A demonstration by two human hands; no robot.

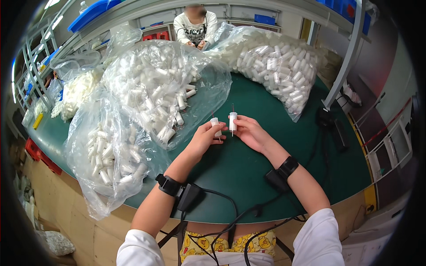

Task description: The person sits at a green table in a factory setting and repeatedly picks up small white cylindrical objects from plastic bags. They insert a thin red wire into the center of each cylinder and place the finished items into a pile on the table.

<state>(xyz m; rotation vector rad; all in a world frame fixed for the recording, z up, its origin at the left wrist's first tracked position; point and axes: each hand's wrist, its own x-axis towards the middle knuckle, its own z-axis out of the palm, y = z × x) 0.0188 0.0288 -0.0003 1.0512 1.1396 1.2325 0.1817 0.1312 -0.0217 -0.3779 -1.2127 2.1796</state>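
Observation:
My left hand (pixel 205 137) holds a small white plastic cylinder (pixel 215 123) with a thin red pin through it, above the green table (pixel 248 173). My right hand (pixel 250 131) grips a second white cylinder (pixel 233 120) upright, also with a thin red pin sticking out top and bottom. The two pieces sit a few centimetres apart between my hands. Both wrists wear black bands with cables running back toward me.
Large clear plastic bags of white cylinders lie to the left (pixel 111 155), in the middle (pixel 159 84) and at the right back (pixel 275 62). Another person (pixel 195 26) sits across the table. A grey frame post (pixel 344 66) stands at the right. Black devices (pixel 330 126) lie near it.

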